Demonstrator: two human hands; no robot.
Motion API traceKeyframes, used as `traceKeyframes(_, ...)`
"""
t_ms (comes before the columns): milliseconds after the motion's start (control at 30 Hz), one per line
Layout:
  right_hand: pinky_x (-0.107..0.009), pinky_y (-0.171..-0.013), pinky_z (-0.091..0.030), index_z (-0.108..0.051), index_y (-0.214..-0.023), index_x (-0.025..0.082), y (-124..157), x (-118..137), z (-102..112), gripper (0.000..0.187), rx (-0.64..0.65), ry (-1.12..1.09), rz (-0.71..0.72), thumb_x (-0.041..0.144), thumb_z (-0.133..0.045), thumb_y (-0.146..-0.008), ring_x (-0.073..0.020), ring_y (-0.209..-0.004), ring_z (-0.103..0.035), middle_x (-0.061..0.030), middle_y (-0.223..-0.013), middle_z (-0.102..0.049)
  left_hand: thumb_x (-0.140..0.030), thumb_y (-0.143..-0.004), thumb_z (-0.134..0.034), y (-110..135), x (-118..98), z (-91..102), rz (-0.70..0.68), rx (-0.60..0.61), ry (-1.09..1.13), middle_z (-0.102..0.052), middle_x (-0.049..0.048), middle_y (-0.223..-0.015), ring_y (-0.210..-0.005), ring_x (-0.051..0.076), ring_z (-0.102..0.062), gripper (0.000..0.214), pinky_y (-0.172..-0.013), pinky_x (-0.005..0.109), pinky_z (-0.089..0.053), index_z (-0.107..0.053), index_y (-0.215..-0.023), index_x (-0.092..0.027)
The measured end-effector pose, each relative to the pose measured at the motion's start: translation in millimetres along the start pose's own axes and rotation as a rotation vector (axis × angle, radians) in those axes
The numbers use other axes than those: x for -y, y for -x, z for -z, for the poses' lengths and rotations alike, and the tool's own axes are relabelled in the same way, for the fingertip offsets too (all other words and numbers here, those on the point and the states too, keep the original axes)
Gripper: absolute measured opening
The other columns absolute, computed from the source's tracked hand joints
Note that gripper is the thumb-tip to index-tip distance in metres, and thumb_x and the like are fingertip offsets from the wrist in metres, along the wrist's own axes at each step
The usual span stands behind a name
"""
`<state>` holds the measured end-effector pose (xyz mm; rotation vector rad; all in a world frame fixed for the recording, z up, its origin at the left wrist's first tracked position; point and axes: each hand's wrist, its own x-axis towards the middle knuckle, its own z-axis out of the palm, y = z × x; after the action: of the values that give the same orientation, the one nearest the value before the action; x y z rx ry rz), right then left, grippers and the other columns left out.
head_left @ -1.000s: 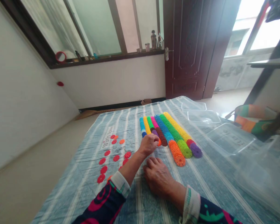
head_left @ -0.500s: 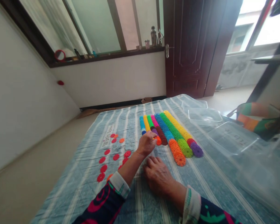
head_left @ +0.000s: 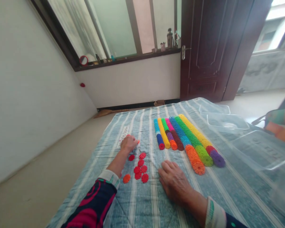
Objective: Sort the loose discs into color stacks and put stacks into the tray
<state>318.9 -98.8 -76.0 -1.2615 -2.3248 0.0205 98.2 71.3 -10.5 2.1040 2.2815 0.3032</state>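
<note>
Right hand (head_left: 174, 180): palm down on the cloth (head_left: 142, 210), fingers bent in narrow; can't tell if anything is under it. Touches no disc in view. Cloth on both sides: a strip to the red pile (head_left: 140, 170) on its left, a smaller gap to the orange row end on its right.

Orange disc (head_left: 126, 178) lies flat just right of the left forearm, tight for a low sweep. Red pile next to it: several discs, some overlapping.

Left hand (head_left: 129, 144): farther out, palm down, fingers curled narrow over loose discs near the lettering. Small orange bit (head_left: 138, 142) shows just beside the fingertips; can't tell whether it's gripped. Cloth's left edge is off to its left, floor (head_left: 68, 152) beyond.

Seven disc rows (head_left: 180, 133) sit ahead of the right hand, side by side, overlapped lengthwise. Near ends stagger: three rightmost plus orange reach closer, right side. Wide cloth strip between rows and left hand.

Right of rows: clear boxes (head_left: 228, 128) near the cloth's right side. Far edge of cloth, then wall (head_left: 133, 85) and door (head_left: 209, 47).
</note>
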Motion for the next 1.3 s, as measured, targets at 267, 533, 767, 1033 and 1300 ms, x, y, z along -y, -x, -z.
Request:
traceKeyframes(267,-0.036,-0.079,-0.038,-0.059,-0.086,0.020,-1,-1,-1,0.007,0.003,-0.010,-0.004,0.017,-0.057,-0.092,-0.0232,-0.092,-0.048,-0.0056,-0.093,-0.059,-0.023,-0.064,-0.070,-9,6,-2.8,-0.012,0.037,0.209,-0.059,-0.0011,-0.049,-0.060,0.018,-0.060,0.016,-0.054,0.025,-0.038,-0.061,-0.051,-0.019)
traceKeyframes(533,-0.037,-0.076,-0.039,-0.060,-0.087,0.019,-4,-1,2,0.010,0.000,0.029,0.008,0.019,-0.053,-0.094,-0.0231,-0.089,-0.050,-0.0060,-0.092,-0.059,-0.025,-0.070,-0.059,20,-43,-0.8,-0.249,0.116,0.498,-0.064,-0.0026,-0.059,-0.059,0.014,-0.059,0.013,-0.058,0.023,-0.046,-0.069,-0.069,-0.017)
traceKeyframes(767,-0.039,-0.072,-0.042,-0.063,-0.088,0.017,-7,-2,1,0.005,0.001,0.052,0.014,0.018,-0.058,-0.088,-0.0250,-0.087,-0.052,-0.0078,-0.091,-0.061,-0.015,-0.070,-0.056,51,-122,-21.4,-0.572,0.212,0.536,-0.067,-0.0013,-0.064,-0.063,0.013,-0.060,0.017,-0.061,0.023,-0.045,-0.072,-0.065,-0.017)
traceKeyframes(1033,-0.040,-0.072,-0.043,-0.064,-0.088,0.017,-6,-4,-3,0.011,-0.007,0.054,0.023,0.020,-0.054,-0.090,-0.0264,-0.087,-0.052,-0.0091,-0.090,-0.060,-0.010,-0.070,-0.059,49,-145,-35.9,-0.603,0.152,0.403,-0.066,0.0015,-0.070,-0.069,0.014,-0.060,0.016,-0.067,0.024,-0.045,-0.071,-0.062,-0.017)
traceKeyframes(1300,-0.040,-0.074,-0.043,-0.063,-0.089,0.016,-6,-3,0,0.007,0.011,0.046,0.011,0.020,-0.057,-0.089,-0.0254,-0.088,-0.052,-0.0088,-0.092,-0.060,-0.014,-0.078,-0.059,46,-141,-33.4,-0.575,0.044,0.317,-0.069,0.0037,-0.082,-0.079,0.017,-0.063,0.017,-0.076,0.026,-0.047,-0.075,-0.075,-0.019)
